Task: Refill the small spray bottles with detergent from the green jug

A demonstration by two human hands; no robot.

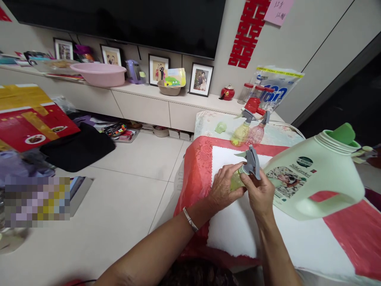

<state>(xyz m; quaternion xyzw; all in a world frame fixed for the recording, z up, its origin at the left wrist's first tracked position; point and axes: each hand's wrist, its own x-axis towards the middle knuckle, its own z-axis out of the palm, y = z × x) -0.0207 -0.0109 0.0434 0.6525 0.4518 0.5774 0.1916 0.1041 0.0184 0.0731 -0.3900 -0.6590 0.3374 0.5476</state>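
A small yellow-green spray bottle (235, 182) with a grey trigger head (253, 162) is held up over the white cloth (232, 222). My left hand (225, 184) is wrapped round the bottle's body. At its neck, my right hand (259, 190) grips the grey spray head from the right side. Just beyond stand two more spray bottles, a yellow one (240, 133) and a pink one (256, 134), both with grey heads. To the right of my hands is a large pale green jug (321, 174) with its mouth uncapped and a green piece (343, 134) in the opening.
A red cover (198, 159) lies under the white cloth. A green cap-like piece (220, 127) sits at the table's far side, near glass jars (245, 94) and a plastic bag (278, 85). Along the wall, a low cabinet (143, 101) carries a pink basin (99, 74) and framed photos.
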